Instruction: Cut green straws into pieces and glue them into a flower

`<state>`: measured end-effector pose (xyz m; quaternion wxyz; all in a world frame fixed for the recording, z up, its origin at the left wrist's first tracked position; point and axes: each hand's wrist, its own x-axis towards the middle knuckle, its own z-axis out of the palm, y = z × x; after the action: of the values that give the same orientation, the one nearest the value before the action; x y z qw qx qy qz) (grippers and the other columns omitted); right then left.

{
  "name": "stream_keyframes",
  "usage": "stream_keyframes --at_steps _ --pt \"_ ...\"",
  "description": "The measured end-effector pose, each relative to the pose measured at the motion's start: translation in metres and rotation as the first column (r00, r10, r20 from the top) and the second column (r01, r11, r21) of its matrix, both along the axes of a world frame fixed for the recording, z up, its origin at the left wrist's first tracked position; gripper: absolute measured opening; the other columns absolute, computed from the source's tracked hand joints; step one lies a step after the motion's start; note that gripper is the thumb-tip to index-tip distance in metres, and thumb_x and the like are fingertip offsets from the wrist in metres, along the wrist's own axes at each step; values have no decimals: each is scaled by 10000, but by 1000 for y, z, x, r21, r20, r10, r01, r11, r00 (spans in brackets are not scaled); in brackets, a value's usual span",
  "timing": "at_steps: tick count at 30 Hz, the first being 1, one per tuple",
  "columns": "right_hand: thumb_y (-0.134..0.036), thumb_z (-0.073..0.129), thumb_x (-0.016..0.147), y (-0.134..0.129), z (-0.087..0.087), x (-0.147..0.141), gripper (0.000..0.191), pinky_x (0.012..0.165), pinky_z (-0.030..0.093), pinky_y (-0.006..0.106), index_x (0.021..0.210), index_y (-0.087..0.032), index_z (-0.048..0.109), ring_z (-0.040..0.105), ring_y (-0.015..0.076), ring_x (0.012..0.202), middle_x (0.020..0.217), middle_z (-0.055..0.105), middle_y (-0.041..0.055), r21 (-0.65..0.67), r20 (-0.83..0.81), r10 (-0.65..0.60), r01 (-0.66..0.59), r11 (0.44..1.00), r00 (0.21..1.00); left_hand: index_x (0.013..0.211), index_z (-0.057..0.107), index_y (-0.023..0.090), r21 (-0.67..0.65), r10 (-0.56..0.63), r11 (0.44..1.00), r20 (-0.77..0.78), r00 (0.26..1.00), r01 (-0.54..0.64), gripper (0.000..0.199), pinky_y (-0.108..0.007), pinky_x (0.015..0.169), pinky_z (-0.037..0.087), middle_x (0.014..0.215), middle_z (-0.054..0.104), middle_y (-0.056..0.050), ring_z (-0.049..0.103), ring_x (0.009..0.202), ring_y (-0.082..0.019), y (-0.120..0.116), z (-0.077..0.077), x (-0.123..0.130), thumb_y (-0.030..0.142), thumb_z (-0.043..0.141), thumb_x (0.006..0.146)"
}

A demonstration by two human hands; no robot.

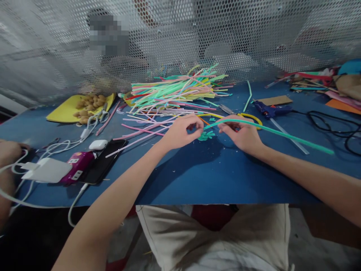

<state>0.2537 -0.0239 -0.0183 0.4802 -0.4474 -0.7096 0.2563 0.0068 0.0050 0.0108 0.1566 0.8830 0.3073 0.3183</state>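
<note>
A long green pipe cleaner stretches between my hands, and its free end trails off to the right over my forearm. My left hand pinches the near tip, thumb and index finger bent into a ring. Farther along, my right hand has its fingers closed around the same pipe cleaner. Short curled green pieces lie on the blue table just below and between my hands. Scissors with yellow handles rest behind my right hand, partly hidden by it.
Behind my hands is a pile of colourful pipe cleaners. A blue glue gun with a black cord lies right. Left are a phone, a purple adapter, white cables and yellow paper. Perforated metal stands behind; another person's hand is far left.
</note>
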Motion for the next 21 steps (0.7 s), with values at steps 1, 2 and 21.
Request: stream_keyframes --at_steps 1,2,21 --pt "-438 639 951 2 2 3 246 652 512 349 992 -226 756 702 211 711 815 764 51 22 29 -47 46 999 998 873 661 190 -45 19 999 59 998 -16 76 -257 694 453 900 679 -33 577 751 -121 0 1 0 253 633 906" --pt "-442 620 959 5 5 8 258 654 510 353 993 -226 757 696 214 715 833 766 58 52 79 -101 97 994 992 880 659 192 -100 46 994 125 991 -34 88 -249 677 457 903 681 -33 580 749 -118 0 1 1 273 640 909" --pt "-395 626 856 67 -6 84 583 770 510 431 1341 -75 578 674 372 1017 1158 703 230 -37 881 -89 255 966 466 840 613 220 -510 353 860 566 745 -20 130 -215 456 353 716 661 20 465 488 -55 4 -6 8 318 699 844"
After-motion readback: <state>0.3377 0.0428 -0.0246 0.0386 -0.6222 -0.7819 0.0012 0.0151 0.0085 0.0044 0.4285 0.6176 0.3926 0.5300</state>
